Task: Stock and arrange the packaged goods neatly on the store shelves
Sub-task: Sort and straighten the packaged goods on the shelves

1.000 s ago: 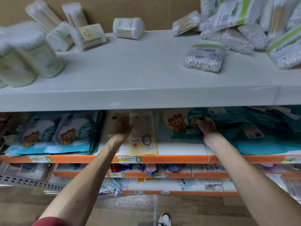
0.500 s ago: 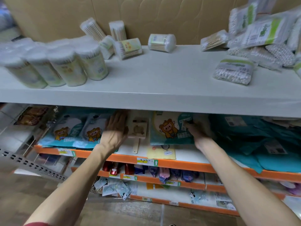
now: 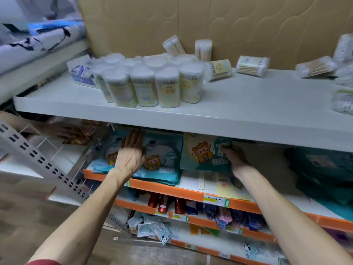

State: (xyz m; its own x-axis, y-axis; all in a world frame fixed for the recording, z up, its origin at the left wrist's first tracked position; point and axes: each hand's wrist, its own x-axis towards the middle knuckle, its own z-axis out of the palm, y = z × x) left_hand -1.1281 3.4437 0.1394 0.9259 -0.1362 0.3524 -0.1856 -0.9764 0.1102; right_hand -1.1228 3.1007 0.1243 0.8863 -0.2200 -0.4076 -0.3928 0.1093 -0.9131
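A teal packet with a cartoon pig (image 3: 202,152) is lifted off the orange-edged shelf (image 3: 172,189), gripped at its right side by my right hand (image 3: 236,156). My left hand (image 3: 131,152) lies flat with fingers spread on a stack of blue bear-print packets (image 3: 162,159) just to the left. Beneath the teal packet lie a pale stick-handled item (image 3: 201,181) and a yellow card (image 3: 232,191). More dark teal packets (image 3: 322,169) are heaped at the right.
The white upper shelf (image 3: 238,109) carries upright cotton-swab tubs (image 3: 150,85) and loose swab packs (image 3: 252,65). Another person's hand (image 3: 61,129) reaches into the neighbouring shelf at left. A perforated grey upright (image 3: 47,165) slants across. Lower shelves hold red bottles (image 3: 162,204) and small packets.
The view has swung left. My left hand slid left from the beige card onto the blue bear packets. My right hand carried the teal pig packet leftward with it.
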